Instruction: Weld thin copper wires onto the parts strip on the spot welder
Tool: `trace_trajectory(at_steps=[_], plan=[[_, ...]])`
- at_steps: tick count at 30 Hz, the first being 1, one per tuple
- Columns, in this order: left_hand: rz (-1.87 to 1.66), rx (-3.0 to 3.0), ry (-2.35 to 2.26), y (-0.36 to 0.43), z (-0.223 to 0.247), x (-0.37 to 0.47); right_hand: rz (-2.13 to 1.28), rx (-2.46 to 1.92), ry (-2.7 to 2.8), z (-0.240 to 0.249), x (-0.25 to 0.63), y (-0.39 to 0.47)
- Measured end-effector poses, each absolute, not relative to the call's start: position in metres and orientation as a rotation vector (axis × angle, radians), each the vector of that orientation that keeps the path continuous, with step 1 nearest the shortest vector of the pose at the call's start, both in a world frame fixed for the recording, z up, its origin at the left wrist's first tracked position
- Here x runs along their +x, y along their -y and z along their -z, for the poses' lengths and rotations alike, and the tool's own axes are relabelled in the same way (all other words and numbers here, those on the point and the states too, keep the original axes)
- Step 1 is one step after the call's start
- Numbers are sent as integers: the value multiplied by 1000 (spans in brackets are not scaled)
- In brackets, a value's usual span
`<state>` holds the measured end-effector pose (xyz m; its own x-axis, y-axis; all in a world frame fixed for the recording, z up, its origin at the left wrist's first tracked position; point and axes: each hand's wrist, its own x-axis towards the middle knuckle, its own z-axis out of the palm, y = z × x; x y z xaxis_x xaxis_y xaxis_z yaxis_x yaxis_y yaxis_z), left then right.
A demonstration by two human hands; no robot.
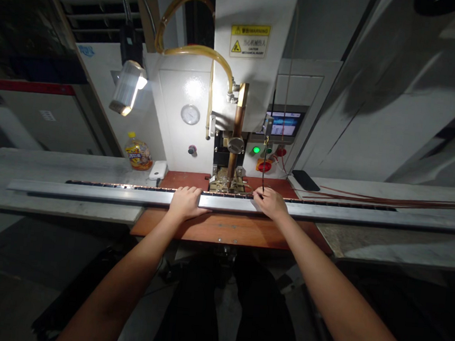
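Observation:
A long silver metal bar (102, 193) lies across the bench, with a dark, segmented strip (352, 205) along its far edge. My left hand (187, 203) is closed over the bar left of centre, fingers on top and thumb along the near side. Right of centre, my right hand (271, 203) pinches the lower end of a thin dark stick (264, 168) that stands nearly upright; the hand is at the bar's far edge. Between my hands, behind the bar, an upright copper-coloured electrode (232, 165) of the machine reaches down to a metal fixture (220, 182).
A reddish-brown board (206, 227) lies under the bar. On the left are a lamp (128, 90), a bottle (138, 153) and a small white box (158, 170). To the right lie a black phone-like slab (305, 180) and thin brown rods (388, 200). Behind stands a control screen (289, 124).

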<state>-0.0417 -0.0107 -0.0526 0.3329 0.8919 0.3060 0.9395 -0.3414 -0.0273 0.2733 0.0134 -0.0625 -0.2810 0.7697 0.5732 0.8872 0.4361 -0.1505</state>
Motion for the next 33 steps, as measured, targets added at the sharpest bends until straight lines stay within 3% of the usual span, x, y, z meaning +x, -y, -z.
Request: trace_trajectory(at_steps=[33], plan=[[227,-2449,1702,-1,41,-38,158,-1544,2193,54,273,-26]])
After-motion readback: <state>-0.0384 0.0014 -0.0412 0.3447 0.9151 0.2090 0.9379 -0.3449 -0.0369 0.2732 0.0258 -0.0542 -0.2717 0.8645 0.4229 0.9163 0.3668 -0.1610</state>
